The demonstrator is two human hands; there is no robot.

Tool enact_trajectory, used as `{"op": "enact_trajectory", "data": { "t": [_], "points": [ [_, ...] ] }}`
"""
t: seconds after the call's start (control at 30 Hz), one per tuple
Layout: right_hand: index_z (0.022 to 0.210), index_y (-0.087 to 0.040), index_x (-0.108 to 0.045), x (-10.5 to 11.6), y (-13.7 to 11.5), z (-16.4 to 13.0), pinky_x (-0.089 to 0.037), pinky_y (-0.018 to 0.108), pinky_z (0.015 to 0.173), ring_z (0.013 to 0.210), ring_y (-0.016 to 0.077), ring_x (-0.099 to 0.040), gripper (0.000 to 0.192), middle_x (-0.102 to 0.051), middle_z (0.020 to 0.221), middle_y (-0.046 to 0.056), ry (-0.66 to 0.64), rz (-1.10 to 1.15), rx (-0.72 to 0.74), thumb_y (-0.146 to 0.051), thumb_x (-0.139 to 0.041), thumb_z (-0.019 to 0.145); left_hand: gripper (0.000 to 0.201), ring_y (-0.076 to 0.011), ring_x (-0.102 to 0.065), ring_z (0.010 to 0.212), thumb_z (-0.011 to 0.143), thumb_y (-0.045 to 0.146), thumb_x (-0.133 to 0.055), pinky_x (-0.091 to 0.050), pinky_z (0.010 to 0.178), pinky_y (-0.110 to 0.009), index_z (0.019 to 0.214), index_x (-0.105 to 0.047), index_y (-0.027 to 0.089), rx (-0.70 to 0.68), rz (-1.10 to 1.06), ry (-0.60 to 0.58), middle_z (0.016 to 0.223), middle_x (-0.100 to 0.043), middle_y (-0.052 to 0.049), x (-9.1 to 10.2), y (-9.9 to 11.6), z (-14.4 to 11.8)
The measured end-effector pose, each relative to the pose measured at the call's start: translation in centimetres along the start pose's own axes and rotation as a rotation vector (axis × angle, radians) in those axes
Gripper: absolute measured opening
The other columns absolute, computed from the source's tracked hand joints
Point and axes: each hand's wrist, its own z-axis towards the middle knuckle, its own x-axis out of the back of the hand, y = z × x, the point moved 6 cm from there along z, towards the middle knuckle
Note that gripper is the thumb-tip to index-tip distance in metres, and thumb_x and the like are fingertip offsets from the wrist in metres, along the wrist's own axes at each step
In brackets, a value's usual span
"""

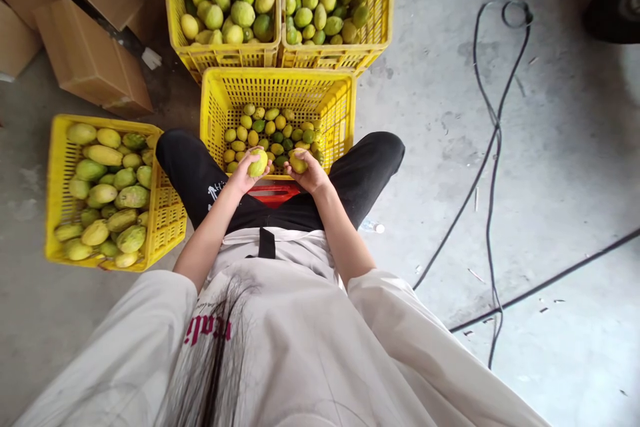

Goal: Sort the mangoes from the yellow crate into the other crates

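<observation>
Over the near rim of a yellow plastic crate point(277, 72) my two hands hang close together, palms partly up. In my left hand point(243, 177) rests an oval yellow-green fruit point(257, 163), with the fingers curled round it. A second, yellower fruit point(299, 161) is held by my right hand point(314, 177), its thumb along the top. The crate below holds a single spread of small yellow and green fruits point(271, 128) of similar shape. Both held fruits are apart from each other. Their exact kind I cannot tell.
Two fuller yellow crates point(225, 53) point(337, 53) of fruit stand beyond. Another fruit crate point(170, 220) is at my left, near cardboard boxes point(87, 53). Something red point(274, 195) shows between my legs. A black cable point(493, 147) loops across the concrete floor at right.
</observation>
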Motion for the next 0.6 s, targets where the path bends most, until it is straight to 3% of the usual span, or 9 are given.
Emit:
{"op": "enact_trajectory", "data": {
  "t": [0.17, 0.3, 0.4, 0.5, 0.6],
  "points": [
    [0.099, -0.029, -0.053, -0.11, -0.13, 0.20, -0.051, 0.014, 0.052, 0.068, 0.0120, -0.069, 0.037, -0.067, 0.082, -0.007, -0.033, -0.037, 0.020, -0.022, -0.087, 0.089, 0.023, -0.0124, -0.076, 0.076, 0.097, 0.023, -0.079, -0.059, 0.072, -0.020, 0.119, -0.072, 0.025, 0.004, -0.029, 0.022, 0.093, -0.080, -0.001, -0.03, -0.03, 0.26],
    [0.104, -0.028, -0.064, -0.06, -0.02, 0.33, -0.064, 0.026, 0.059, 0.087, 0.0243, -0.080, 0.020, -0.069, 0.078, 0.000, -0.031, 0.015, -0.043, -0.043, -0.077, 0.100, 0.024, -0.0164, -0.078, 0.082, 0.109, 0.036, -0.067, -0.063, 0.080, -0.026, 0.123, -0.076, 0.019, 0.014, -0.112, 0.062, 0.098, -0.083, -0.008, 0.20, 0.12, 0.50],
    [0.106, -0.027, -0.067, -0.04, -0.14, 0.27, -0.074, 0.039, 0.076, 0.104, 0.0310, -0.083, 0.018, -0.077, 0.087, 0.004, -0.013, 0.055, -0.058, -0.043, -0.069, 0.102, 0.030, -0.0184, -0.081, 0.086, 0.111, 0.034, -0.064, -0.065, 0.085, -0.028, 0.132, -0.076, 0.017, 0.021, -0.142, 0.070, 0.098, -0.083, -0.008, 0.16, 0.15, 0.56],
    [0.106, -0.027, -0.065, -0.04, -0.15, 0.23, -0.076, 0.046, 0.087, 0.110, 0.0312, -0.083, 0.016, -0.083, 0.101, 0.007, -0.002, 0.055, -0.059, -0.038, -0.072, 0.098, 0.025, -0.0170, -0.081, 0.082, 0.107, 0.028, -0.071, -0.065, 0.081, -0.026, 0.130, -0.075, 0.018, 0.010, -0.111, 0.067, 0.092, -0.081, -0.004, 0.02, 0.03, 0.53],
    [0.106, -0.027, -0.069, 0.08, -0.12, 0.27, -0.075, 0.038, 0.085, 0.104, 0.0269, -0.083, 0.014, -0.082, 0.101, 0.006, 0.004, 0.045, -0.039, -0.037, -0.075, 0.100, 0.018, -0.0142, -0.077, 0.073, 0.104, 0.023, -0.073, -0.062, 0.073, -0.023, 0.120, -0.077, 0.017, 0.017, -0.057, 0.047, 0.087, -0.080, -0.002, -0.14, -0.26, 0.50]
  ]
}}
